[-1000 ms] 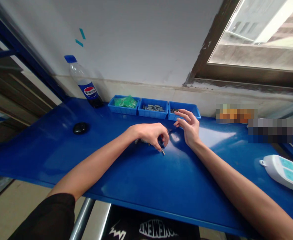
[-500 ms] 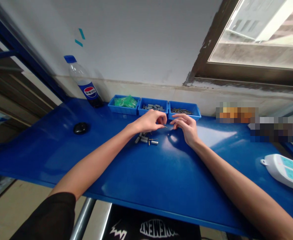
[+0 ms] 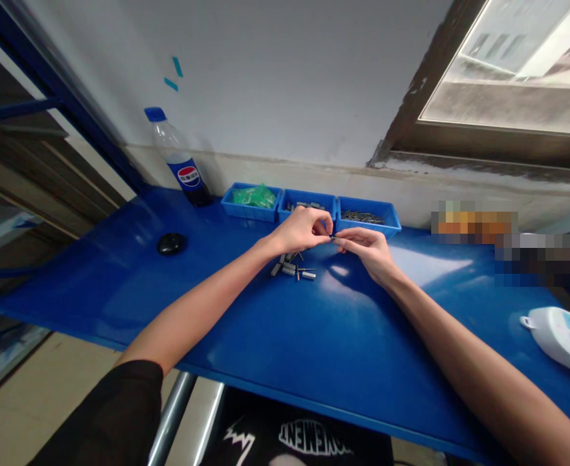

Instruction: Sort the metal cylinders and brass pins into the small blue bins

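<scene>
— Holding anything?
— Yes, pinching a small metal piece between thumb and finger of the left hand, above the blue table.
— And with the right hand?
— Meeting the left at that same spot, fingertips drawn close together; unable to tell whether clamped on the piece or merely touching.
— Seeing anything close by?
— Yes, spotting loose metal pieces, some thick and silver, some thin, just nearer than the left hand.
— And farther back?
— Finding three bins in a row: green plastic in the left bin, silver pieces in the middle bin, thin metal pins in the right bin.
— Out at the sides?
— Noting a blue-capped bottle and a black rounded object leftward; rightward, a white device with turquoise panels.
</scene>
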Motion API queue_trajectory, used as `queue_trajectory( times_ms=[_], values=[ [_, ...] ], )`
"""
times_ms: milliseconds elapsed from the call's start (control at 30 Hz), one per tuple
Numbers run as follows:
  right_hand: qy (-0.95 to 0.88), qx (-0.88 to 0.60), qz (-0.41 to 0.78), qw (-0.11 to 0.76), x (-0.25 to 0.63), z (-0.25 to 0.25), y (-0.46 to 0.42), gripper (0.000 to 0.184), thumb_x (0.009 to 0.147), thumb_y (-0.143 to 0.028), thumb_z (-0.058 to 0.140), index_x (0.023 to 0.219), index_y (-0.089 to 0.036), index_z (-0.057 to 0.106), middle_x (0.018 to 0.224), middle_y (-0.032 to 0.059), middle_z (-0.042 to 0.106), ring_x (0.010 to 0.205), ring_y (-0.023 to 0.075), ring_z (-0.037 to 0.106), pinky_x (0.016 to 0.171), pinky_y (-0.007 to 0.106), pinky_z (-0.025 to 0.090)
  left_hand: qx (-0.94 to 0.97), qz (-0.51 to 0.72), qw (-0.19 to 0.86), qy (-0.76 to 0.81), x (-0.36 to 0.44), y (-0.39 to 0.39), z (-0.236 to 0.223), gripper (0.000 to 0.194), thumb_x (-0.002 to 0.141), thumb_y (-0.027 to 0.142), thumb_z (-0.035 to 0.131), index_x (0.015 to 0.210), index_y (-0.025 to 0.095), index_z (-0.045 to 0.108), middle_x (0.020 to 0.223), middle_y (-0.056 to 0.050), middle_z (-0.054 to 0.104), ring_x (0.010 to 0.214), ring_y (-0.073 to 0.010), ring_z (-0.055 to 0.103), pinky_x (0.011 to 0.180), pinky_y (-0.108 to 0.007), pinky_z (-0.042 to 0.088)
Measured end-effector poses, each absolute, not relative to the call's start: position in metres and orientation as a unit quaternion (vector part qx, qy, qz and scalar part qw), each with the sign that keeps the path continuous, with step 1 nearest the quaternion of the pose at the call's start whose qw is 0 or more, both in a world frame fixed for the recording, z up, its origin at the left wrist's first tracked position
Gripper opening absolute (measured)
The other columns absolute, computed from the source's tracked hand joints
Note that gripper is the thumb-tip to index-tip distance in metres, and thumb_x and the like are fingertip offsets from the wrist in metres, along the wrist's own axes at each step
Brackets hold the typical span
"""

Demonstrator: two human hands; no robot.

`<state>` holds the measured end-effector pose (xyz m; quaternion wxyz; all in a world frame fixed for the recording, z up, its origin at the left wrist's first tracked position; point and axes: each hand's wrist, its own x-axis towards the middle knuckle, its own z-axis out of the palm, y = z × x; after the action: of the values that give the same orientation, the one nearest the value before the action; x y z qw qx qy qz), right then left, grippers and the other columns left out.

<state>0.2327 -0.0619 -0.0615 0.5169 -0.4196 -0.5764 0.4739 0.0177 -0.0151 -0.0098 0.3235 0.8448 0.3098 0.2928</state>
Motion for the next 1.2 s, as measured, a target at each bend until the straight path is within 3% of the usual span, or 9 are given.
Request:
queue_trajectory(
  times_ms=[233, 400, 500, 600, 667, 867, 1000, 1200],
  values=[
    [-0.563, -0.432, 0.421, 0.566, 0.235, -0.053, -0.060, 0.026, 0.074, -0.041, 0.090, 0.091, -0.023, 0.082, 0.081, 0.0049, 0.078, 0.066, 0.0202, 0.069, 0.061, 0.035, 0.056, 0.875, 0.250, 0.232, 0.344, 0.009, -0.017, -0.008, 0.023, 0.088, 0.026, 0.075, 0.108, 0.014, 0.073, 0.096, -0.009, 0.079, 0.089, -0.0213, 0.075, 0.081, -0.031, 0.056],
    [-0.529, -0.459, 0.360, 0.617, 0.249, -0.034, -0.058, 0.039, 0.079, -0.036, 0.084, 0.115, -0.026, 0.077, 0.111, 0.0088, 0.080, 0.073, 0.0218, 0.073, 0.062, 0.037, 0.058, 0.883, 0.222, 0.189, 0.367, -0.005, -0.017, -0.024, 0.018, 0.092, 0.021, 0.067, 0.106, 0.014, 0.076, 0.103, -0.011, 0.079, 0.097, -0.0231, 0.074, 0.089, -0.033, 0.055],
    [-0.555, -0.479, 0.349, 0.584, 0.252, -0.035, -0.059, 0.034, 0.081, -0.037, 0.080, 0.112, -0.024, 0.077, 0.101, 0.0085, 0.081, 0.069, 0.0211, 0.072, 0.063, 0.037, 0.058, 0.869, 0.245, 0.176, 0.392, -0.011, -0.020, -0.036, 0.017, 0.092, 0.021, 0.066, 0.104, 0.015, 0.077, 0.106, -0.010, 0.079, 0.100, -0.0234, 0.073, 0.093, -0.034, 0.054],
    [-0.643, -0.494, 0.336, 0.479, 0.243, -0.043, -0.061, 0.020, 0.084, -0.038, 0.077, 0.096, -0.022, 0.079, 0.087, 0.0070, 0.080, 0.071, 0.0221, 0.073, 0.066, 0.037, 0.058, 0.871, 0.233, 0.177, 0.393, -0.016, -0.023, -0.039, 0.017, 0.092, 0.025, 0.067, 0.102, 0.016, 0.078, 0.103, -0.010, 0.078, 0.097, -0.0226, 0.073, 0.091, -0.032, 0.055],
    [-0.718, -0.479, 0.299, 0.408, 0.232, -0.048, -0.063, 0.016, 0.086, -0.033, 0.074, 0.096, -0.023, 0.080, 0.092, 0.0062, 0.081, 0.081, 0.0237, 0.074, 0.071, 0.036, 0.057, 0.877, 0.217, 0.181, 0.389, -0.019, -0.025, -0.039, 0.018, 0.091, 0.027, 0.068, 0.101, 0.016, 0.078, 0.101, -0.010, 0.077, 0.095, -0.0221, 0.072, 0.089, -0.031, 0.055],
    [-0.795, -0.474, 0.180, 0.334, 0.203, -0.059, -0.059, 0.021, 0.086, -0.025, 0.073, 0.105, -0.023, 0.079, 0.093, 0.0067, 0.076, 0.075, 0.0205, 0.066, 0.074, 0.036, 0.053, 0.876, 0.193, 0.174, 0.406, -0.021, -0.029, -0.047, 0.014, 0.087, 0.024, 0.071, 0.097, 0.015, 0.077, 0.097, -0.010, 0.073, 0.092, -0.0221, 0.068, 0.084, -0.031, 0.053],
    [-0.793, -0.492, 0.161, 0.321, 0.197, -0.074, -0.058, 0.011, 0.092, -0.026, 0.069, 0.096, -0.023, 0.079, 0.096, 0.0071, 0.071, 0.077, 0.0200, 0.063, 0.074, 0.034, 0.051, 0.878, 0.190, 0.154, 0.412, -0.016, -0.033, -0.055, 0.008, 0.093, 0.021, 0.066, 0.091, 0.016, 0.072, 0.095, -0.008, 0.070, 0.092, -0.0222, 0.064, 0.088, -0.034, 0.052],
    [-0.777, -0.472, 0.185, 0.375, 0.196, -0.079, -0.067, 0.013, 0.097, -0.027, 0.063, 0.094, -0.023, 0.074, 0.089, 0.0060, 0.072, 0.081, 0.0225, 0.065, 0.075, 0.035, 0.050, 0.885, 0.203, 0.134, 0.397, -0.009, -0.041, -0.052, 0.006, 0.098, 0.019, 0.062, 0.097, 0.016, 0.067, 0.102, -0.009, 0.069, 0.098, -0.0248, 0.058, 0.092, -0.039, 0.050]
  ],
)
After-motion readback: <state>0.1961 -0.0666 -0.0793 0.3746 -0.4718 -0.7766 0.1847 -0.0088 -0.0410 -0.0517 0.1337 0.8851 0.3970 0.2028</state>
